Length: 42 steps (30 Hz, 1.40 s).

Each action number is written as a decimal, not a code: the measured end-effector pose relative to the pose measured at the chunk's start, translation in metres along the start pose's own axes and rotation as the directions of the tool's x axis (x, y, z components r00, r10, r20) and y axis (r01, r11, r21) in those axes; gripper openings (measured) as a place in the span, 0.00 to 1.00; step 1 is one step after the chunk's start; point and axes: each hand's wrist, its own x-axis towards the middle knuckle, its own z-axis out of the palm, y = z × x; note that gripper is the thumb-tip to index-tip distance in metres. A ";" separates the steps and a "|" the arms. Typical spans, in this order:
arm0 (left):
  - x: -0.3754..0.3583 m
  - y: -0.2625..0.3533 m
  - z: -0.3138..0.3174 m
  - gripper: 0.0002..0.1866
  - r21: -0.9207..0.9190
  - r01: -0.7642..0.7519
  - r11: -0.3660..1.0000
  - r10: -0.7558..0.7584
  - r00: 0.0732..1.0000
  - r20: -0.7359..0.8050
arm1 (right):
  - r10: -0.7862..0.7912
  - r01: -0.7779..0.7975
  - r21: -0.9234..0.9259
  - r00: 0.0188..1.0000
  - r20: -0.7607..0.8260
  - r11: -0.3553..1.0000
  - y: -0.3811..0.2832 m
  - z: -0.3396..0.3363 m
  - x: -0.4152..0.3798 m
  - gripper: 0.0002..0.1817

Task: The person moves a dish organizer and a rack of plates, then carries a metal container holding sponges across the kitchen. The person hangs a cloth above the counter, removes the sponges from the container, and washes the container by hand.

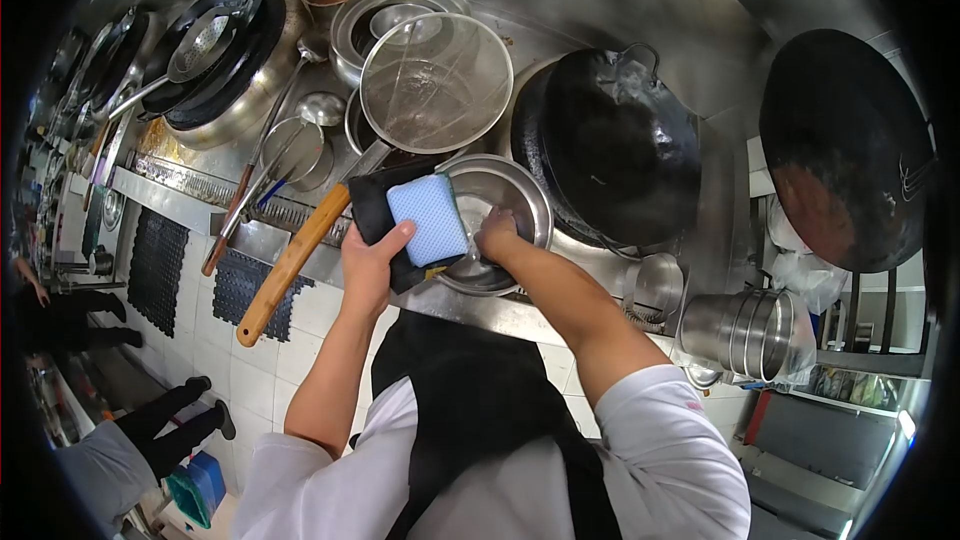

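Note:
My left hand (368, 265) is closed around a blue sponge (428, 218), its thumb pressed on the face. Behind the sponge is a flat black piece (370, 202), perhaps a cloth or pad, held in the same grip. My right hand (497, 232) reaches into a round steel bowl (540, 205), with curled fingers near its inner surface. Whatever those fingers hold, if anything, is hidden. A large mesh strainer (436, 83) lies just beyond, its wooden handle (293, 265) slanting down past my left forearm.
A black wok (620, 150) leans right of the bowl; another wok (845, 150) hangs farther right. Stacked steel pots (740, 330) stand below it. Ladles (322, 108) and a small strainer (295, 152) lie left. Another person (110, 460) is at lower left.

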 end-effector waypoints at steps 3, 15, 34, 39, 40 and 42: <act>-0.011 0.002 -0.003 0.22 0.006 -0.012 1.000 0.012 1.000 -0.028 | -0.132 0.132 0.083 0.991 -0.002 0.988 0.003 -0.012 0.004 0.14; -0.068 0.003 0.044 0.21 0.303 -0.282 0.910 0.282 0.958 0.047 | 0.305 0.442 0.725 0.699 -0.648 0.528 0.032 -0.073 -0.179 0.19; -0.099 -0.354 0.274 0.25 0.648 0.101 0.755 -0.483 0.754 0.445 | 0.947 0.140 0.977 0.299 0.113 -0.161 0.205 0.368 -0.316 0.16; -0.102 -0.376 0.314 0.30 0.643 0.112 0.757 -0.479 0.765 0.431 | 0.746 0.020 0.900 0.567 0.349 -0.436 0.224 0.336 -0.323 0.26; -0.104 -0.377 0.318 0.30 0.709 0.078 0.701 -0.493 0.772 0.402 | 0.794 -0.002 0.942 0.538 0.283 -0.335 0.224 0.356 -0.314 0.27; -0.114 -0.361 0.338 0.31 0.822 0.014 0.570 -0.511 0.789 0.340 | 0.865 -0.056 0.991 0.485 0.131 -0.119 0.225 0.383 -0.302 0.27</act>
